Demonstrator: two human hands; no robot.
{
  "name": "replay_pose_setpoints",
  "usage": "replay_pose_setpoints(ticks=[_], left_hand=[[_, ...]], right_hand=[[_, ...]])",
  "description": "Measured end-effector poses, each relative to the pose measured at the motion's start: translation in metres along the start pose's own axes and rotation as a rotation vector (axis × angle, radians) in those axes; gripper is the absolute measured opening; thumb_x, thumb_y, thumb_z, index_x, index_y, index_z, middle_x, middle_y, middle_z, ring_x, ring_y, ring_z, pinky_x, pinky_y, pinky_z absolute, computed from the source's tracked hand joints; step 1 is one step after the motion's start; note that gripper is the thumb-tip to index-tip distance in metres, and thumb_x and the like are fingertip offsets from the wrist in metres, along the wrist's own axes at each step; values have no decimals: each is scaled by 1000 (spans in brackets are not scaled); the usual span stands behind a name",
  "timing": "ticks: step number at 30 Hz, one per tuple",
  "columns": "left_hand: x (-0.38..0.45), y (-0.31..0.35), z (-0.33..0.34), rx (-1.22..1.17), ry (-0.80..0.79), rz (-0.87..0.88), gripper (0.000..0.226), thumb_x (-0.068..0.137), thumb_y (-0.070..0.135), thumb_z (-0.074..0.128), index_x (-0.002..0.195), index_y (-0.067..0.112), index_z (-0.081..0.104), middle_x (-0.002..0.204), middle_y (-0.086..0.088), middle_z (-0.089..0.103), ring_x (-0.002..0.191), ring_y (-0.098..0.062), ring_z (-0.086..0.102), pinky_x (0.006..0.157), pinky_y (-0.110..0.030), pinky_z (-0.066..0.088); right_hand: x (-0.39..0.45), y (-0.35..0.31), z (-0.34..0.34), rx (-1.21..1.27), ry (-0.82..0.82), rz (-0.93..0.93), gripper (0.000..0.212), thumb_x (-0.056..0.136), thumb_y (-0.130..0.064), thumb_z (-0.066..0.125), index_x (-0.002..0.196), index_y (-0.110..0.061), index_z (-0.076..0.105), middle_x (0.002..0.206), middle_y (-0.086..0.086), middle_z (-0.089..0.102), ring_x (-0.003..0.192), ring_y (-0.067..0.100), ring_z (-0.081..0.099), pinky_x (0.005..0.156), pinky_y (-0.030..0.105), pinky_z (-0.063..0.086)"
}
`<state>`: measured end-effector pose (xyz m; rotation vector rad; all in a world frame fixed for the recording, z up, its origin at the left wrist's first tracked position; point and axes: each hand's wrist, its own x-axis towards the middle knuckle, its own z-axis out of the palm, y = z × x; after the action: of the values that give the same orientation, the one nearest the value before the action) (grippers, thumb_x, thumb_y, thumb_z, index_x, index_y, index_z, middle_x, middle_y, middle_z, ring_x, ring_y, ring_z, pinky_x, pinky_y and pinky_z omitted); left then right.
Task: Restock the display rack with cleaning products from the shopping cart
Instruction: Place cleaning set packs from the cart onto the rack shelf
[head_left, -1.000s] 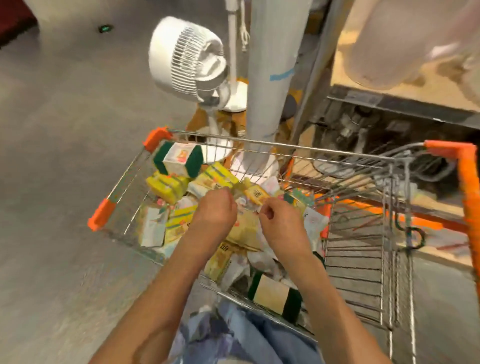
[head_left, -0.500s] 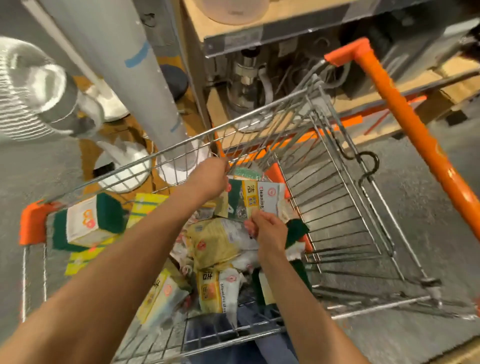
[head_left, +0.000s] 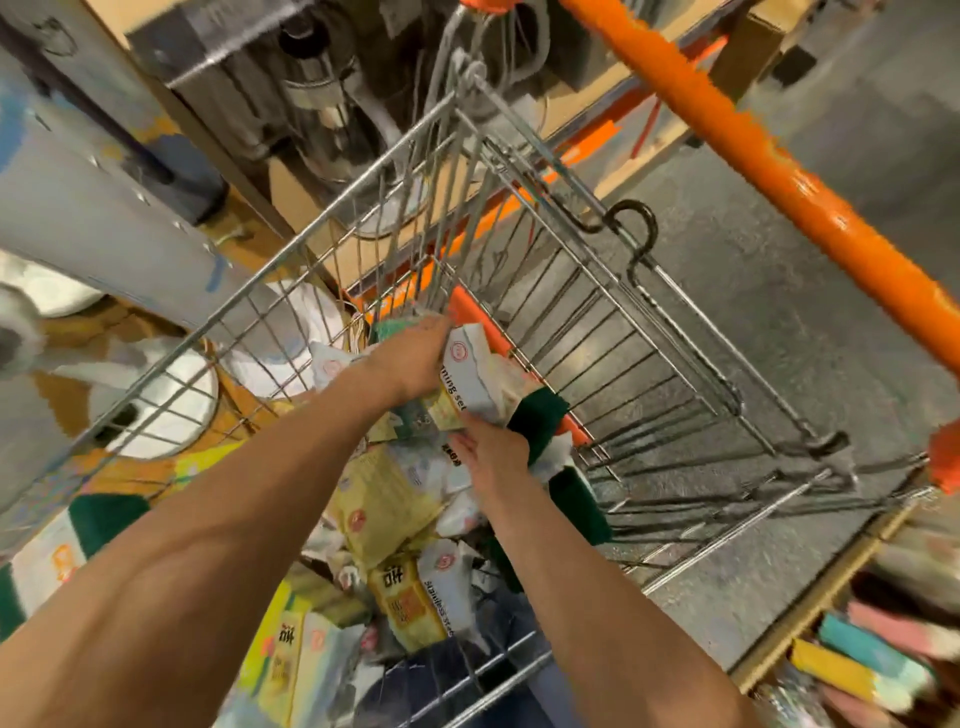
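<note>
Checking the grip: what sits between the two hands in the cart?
Head view: a white cleaning-set packet, held by left hand above, right hand below.

Left hand (head_left: 415, 358): arm stretched forward, fingers curled, gripping.
Right hand (head_left: 491, 454): arm reaching forward just below it, fingers pinching.

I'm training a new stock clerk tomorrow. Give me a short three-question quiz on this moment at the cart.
1. True or false: both hands are on the same white packet.
2. What colour is the cart handle? A) blue B) orange C) green
3. Where is the left hand relative to the right hand: nearer the far end of the cart, or nearer the person?

Key
1. True: the left hand has a grip on its far end, and the right hand pinches its near edge.
2. B
3. Nearer the far end.
</note>
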<state>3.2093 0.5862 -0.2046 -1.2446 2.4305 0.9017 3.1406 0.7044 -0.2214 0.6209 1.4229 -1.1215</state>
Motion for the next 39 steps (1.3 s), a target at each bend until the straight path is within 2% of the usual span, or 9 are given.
replay_pose_setpoints(ticks=[3, 6, 12, 16, 21, 28, 30, 33, 39], left_hand=[[-9, -3, -9, -39, 82, 37, 42, 88, 12, 58, 130, 8, 49, 129, -15, 52, 121, -31, 47, 99, -39, 40], [-26, -5, -21, -91, 165, 7, 49, 88, 10, 61, 135, 9, 47, 129, -15, 50, 122, -29, 44, 98, -32, 34], [-73, 8, -49, -368, 531, -143, 48, 86, 15, 66, 131, 11, 50, 123, -9, 46, 117, -21, 43, 91, -13, 28], [-110, 17, -79, -477, 764, -223, 43, 85, 14, 66, 126, 12, 53, 115, -3, 45, 110, -13, 43, 89, -13, 28], [-172, 30, -90, -519, 1046, -418, 39, 86, 14, 65, 123, 10, 54, 114, -6, 47, 105, -17, 46, 79, -13, 31], [-267, 54, -30, -607, 1320, -773, 43, 82, 19, 69, 121, 8, 56, 115, -11, 53, 108, -27, 53, 87, -28, 42], [-288, 68, -11, -642, 1407, -829, 41, 80, 20, 67, 118, 9, 57, 114, -11, 55, 106, -28, 55, 90, -37, 45], [-327, 99, 16, -676, 1597, -987, 34, 82, 11, 67, 115, 9, 59, 114, -11, 58, 106, -26, 56, 87, -31, 44], [-417, 184, 86, -679, 2018, -1240, 34, 82, 21, 67, 115, 15, 58, 115, -13, 59, 106, -30, 58, 85, -35, 48]], right_hand=[[-2, 8, 0, -188, 27, -120, 31, 87, 4, 58, 60, -8, 47, 58, 7, 47, 39, 7, 45, 51, 22, 43], [-13, 7, 0, -433, 43, -281, 37, 86, -5, 61, 52, -10, 49, 55, 4, 51, 47, 6, 53, 57, 20, 45], [-41, -20, 9, -680, -104, -834, 45, 82, -24, 67, 65, 15, 55, 64, 31, 54, 58, 21, 44, 60, 43, 44], [-91, -58, 31, -842, -308, -892, 27, 84, -21, 67, 72, 3, 65, 58, 3, 58, 53, 7, 45, 57, 26, 41], [-144, -60, 49, -1030, -530, -1083, 32, 86, -21, 64, 70, 6, 62, 56, 8, 52, 49, 13, 36, 47, 19, 28], [-177, -15, 32, -1282, -882, -1073, 31, 86, -22, 65, 63, -3, 57, 53, 2, 49, 49, 8, 38, 55, 31, 27], [-188, -3, 23, -1319, -966, -1079, 27, 85, -22, 65, 70, 0, 63, 62, 9, 60, 57, 17, 48, 59, 34, 32], [-215, 24, 3, -1385, -1114, -1098, 18, 85, -20, 65, 87, -3, 71, 79, 13, 69, 73, 22, 57, 66, 32, 39], [-278, 88, -66, -1357, -1635, -1150, 32, 83, -10, 62, 115, -10, 66, 96, 14, 68, 91, 27, 61, 78, 35, 47]])
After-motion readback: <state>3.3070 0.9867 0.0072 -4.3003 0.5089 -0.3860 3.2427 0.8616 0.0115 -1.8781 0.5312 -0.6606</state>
